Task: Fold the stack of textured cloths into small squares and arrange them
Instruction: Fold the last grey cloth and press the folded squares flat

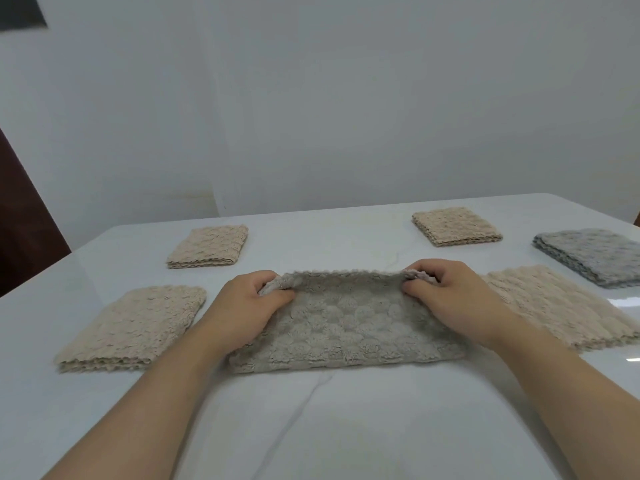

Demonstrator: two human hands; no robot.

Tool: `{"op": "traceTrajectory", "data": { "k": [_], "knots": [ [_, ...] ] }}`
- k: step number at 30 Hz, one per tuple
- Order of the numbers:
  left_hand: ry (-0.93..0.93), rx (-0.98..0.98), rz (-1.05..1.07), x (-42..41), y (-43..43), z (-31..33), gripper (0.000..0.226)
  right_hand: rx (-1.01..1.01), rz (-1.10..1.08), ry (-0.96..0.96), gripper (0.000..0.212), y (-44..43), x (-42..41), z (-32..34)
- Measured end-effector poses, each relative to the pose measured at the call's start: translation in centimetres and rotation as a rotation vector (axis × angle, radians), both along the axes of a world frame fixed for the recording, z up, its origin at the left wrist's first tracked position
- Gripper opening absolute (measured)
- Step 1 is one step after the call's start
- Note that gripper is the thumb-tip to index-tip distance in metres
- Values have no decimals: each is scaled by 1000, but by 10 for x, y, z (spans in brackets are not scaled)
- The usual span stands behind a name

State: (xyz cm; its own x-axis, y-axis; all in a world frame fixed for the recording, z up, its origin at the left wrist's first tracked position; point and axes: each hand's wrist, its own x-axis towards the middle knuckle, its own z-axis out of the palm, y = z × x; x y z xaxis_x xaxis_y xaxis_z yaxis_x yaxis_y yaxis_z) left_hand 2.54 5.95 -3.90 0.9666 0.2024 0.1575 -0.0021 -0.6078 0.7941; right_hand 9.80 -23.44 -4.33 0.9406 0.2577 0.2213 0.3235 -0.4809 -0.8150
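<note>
Beneath your fingers, table (329, 427): white and glossy, it is carrying every cloth and is stretching past your fingertips to the wall.
Taupe cloth (346, 327): it is lying as a wide rectangle between your two hands, its thick near edge sitting flat on the table and its far edge rising slightly where your fingers are gripping it.
Wide beige cloth (561, 306): it is lying flat just to the right of your right fingers, with its near-left part running under that hand and wrist.
Near beige square (135, 327): folded in layers, it is resting just to the left of your left fingers, apart from the taupe cloth.
Left hand (242, 306): you are pinching the far left corner of the taupe cloth, fingers curling over the far edge and thumb pressing on top.
Right hand (450, 299): you are pinching the far right corner the same way, fingers curled tightly round the bunched edge.
Grey square (592, 258): folded, it is sitting well to the right of your right fingers and beyond them.
Far left beige square (209, 245): folded, it is lying beyond your left fingers, slightly to their left.
Far right beige square (455, 225): folded, it is lying straight beyond your right fingers, near the far table edge.
</note>
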Motion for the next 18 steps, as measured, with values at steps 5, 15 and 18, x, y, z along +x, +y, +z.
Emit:
{"op": "traceTrajectory", "data": {
  "k": [5,15,18],
  "knots": [
    [-70,315,62,4,9,-7,11,-283,31,-200,15,5,4,-10],
    [26,489,15,9,16,-17,46,-610,-24,-166,35,7,19,-19],
    [32,457,19,9,14,-16,38,-345,18,-107,14,8,14,-15]
  ]
}}
